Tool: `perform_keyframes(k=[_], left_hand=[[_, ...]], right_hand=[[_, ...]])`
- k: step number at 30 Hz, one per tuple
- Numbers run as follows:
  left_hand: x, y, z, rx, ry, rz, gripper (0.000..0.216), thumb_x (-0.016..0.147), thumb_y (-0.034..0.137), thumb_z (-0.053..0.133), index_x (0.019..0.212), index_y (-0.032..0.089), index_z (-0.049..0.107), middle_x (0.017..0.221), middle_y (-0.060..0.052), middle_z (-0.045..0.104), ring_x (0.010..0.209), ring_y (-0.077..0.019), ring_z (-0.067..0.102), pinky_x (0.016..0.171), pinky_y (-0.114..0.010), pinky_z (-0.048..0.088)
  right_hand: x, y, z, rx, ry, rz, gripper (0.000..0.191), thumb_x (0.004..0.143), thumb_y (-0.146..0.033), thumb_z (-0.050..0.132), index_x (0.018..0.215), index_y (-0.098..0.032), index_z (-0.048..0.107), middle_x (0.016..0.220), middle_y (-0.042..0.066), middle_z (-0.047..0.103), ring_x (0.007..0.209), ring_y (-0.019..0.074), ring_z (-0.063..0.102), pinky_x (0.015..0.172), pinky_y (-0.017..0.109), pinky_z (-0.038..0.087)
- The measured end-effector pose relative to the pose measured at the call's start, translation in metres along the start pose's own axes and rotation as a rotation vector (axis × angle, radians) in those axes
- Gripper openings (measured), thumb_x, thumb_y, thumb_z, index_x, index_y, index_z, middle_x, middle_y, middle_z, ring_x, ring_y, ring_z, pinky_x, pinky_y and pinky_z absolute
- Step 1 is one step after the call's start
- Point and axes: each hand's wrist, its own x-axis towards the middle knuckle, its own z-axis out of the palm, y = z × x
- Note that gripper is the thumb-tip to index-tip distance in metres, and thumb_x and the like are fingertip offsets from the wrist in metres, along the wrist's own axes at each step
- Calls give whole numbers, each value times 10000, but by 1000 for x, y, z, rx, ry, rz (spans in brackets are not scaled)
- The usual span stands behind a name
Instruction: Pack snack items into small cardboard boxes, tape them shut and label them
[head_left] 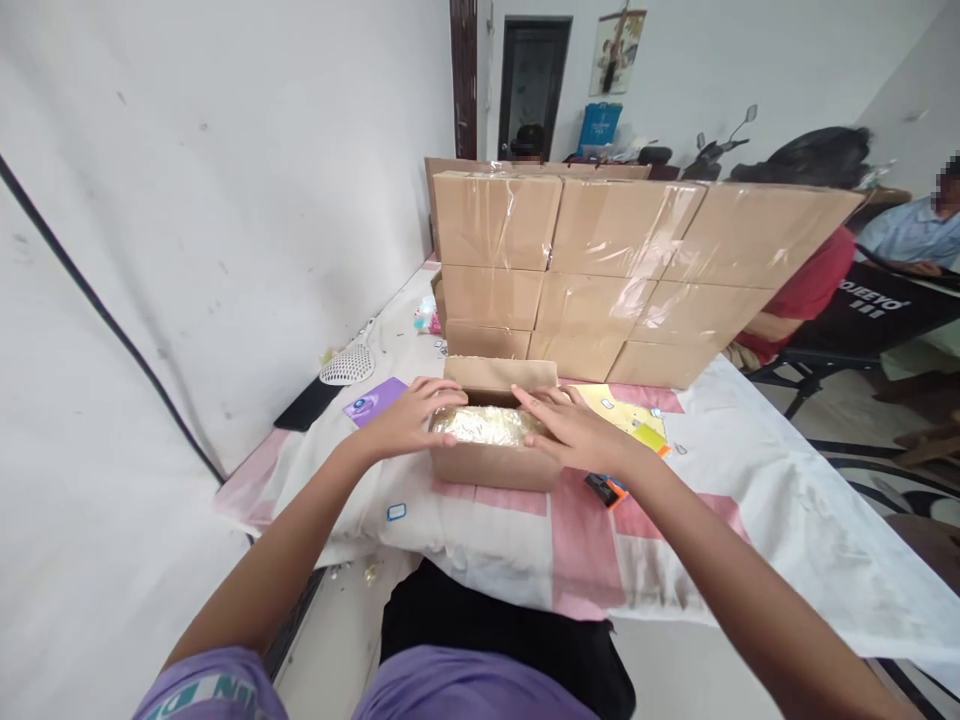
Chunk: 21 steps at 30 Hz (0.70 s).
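Observation:
A small open cardboard box (495, 468) stands on the cloth-covered table in front of me, its back flap raised. Inside lies a bundle in shiny, clear wrapping (484, 425); what the wrapping covers is not clear. My left hand (409, 418) curls round the bundle's left end, thumb at the front and fingers over the top. At the opposite end, my right hand (574, 430) grips in the same way, its index finger stretched toward the back flap. Both hands also lie against the box's sides, and the fingers' undersides are hidden.
Taped cardboard boxes (600, 270) form a wall behind the box. A purple card (375, 402) and a white slotted skimmer (349, 365) lie left. To the right are a black-and-orange object (606, 490) and a yellow sheet (622, 415). People sit beyond, at right.

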Motion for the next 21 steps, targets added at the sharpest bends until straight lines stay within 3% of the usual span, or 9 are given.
perform_keyframes(k=[2,5,8,12,17,21], left_hand=[[2,13,6,93,-87,78,518,676,517,847,1118,297,691,1303,-81,639,1274,-361,493,1096,-484,368],[-12,22,15,224,10,99,375,755,475,803,1043,269,681,1131,-90,698,1123,-342,587,1036,-525,408],[-38,23,27,377,40,163,83,922,335,624,888,294,688,974,-63,734,977,-287,660,936,-503,472],[-67,22,41,553,-16,313,226,970,221,505,879,327,683,1044,-39,752,958,-237,689,777,-412,518],[-79,22,50,695,124,519,92,951,253,595,987,287,672,1068,-49,751,989,-233,676,809,-389,498],[-75,27,48,608,239,494,97,955,186,597,1006,237,661,1049,-35,751,953,-198,669,801,-344,489]], right_hand=[[0,-3,-5,52,-28,-14,668,965,-419,587,1572,-297,336,1108,77,722,1193,300,590,1086,601,400],[-11,-16,-17,166,19,-15,538,970,-377,576,1495,-316,477,1056,66,730,1112,272,626,1064,560,427],[-24,-25,-27,189,25,-6,455,1007,-371,512,1460,-335,520,1122,68,738,1216,267,594,1065,548,425],[-26,-15,-23,41,-43,30,427,1059,-386,390,1473,-369,492,1297,48,686,1412,288,438,1059,596,397],[-13,-2,-8,-143,-119,-93,335,1037,-356,443,1235,-278,702,1164,84,716,1324,338,477,1039,612,345],[-21,-6,-10,-160,-59,-150,242,993,-365,536,1099,-222,700,1067,95,681,1168,311,526,985,532,396]])
